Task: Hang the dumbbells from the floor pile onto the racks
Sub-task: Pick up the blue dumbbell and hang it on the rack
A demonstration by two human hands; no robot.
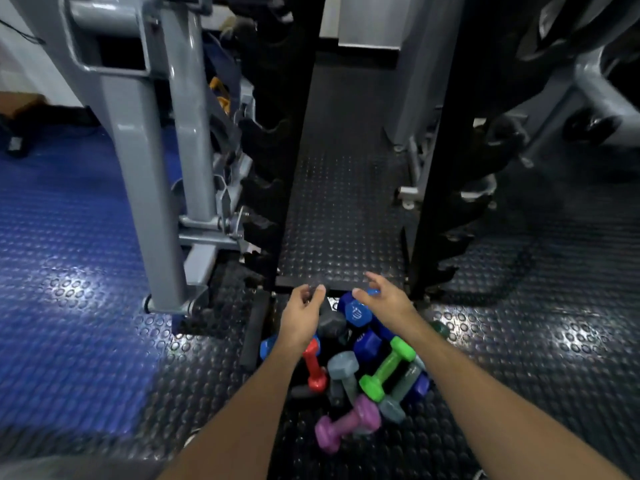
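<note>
A pile of coloured dumbbells lies on the black studded floor between two black racks. It holds a green dumbbell (387, 369), a purple one (348, 427), a red one (314, 370), a grey one (344, 370), a black one (330, 323) and dark blue ones (358, 311). My left hand (302, 313) hovers over the far side of the pile, fingers loosely curled, holding nothing. My right hand (382, 297) reaches beside it above the blue dumbbell, fingers spread and empty. The left rack (277, 174) and right rack (440, 174) show empty notched cradles.
A grey machine frame (145, 188) stands left of the left rack, on blue flooring (62, 254). A black crossbar (322, 281) joins the racks at floor level just beyond my hands. More grey equipment (588, 84) fills the right background.
</note>
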